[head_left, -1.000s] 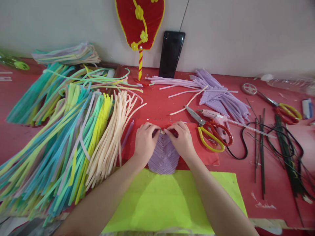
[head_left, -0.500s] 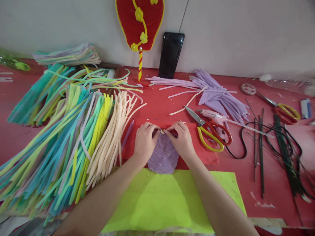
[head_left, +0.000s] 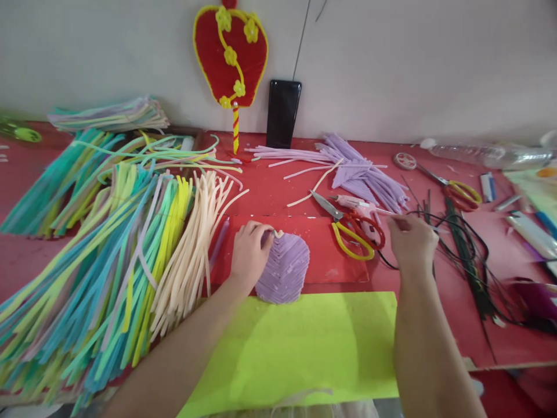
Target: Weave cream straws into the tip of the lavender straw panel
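Lilac leaf-shaped panel of woven fuzzy strips [head_left: 285, 270] lies on red felt sheet [head_left: 331, 255], top corner pinched by left hand [head_left: 250, 252]. Right hand [head_left: 411, 241] sits beside yellow-and-red-handled scissors [head_left: 354, 235], fingers curled; grip unclear.

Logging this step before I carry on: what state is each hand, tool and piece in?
left hand: pinching the top edge of the purple woven piece
purple woven piece: lying flat on the red sheet
right hand: curled beside black wires, grip unclear
yellow-handled scissors: blades shut, lying flat
glue gun: lying on its side
phone: propped against wall, screen dark
bottle: lying on its side
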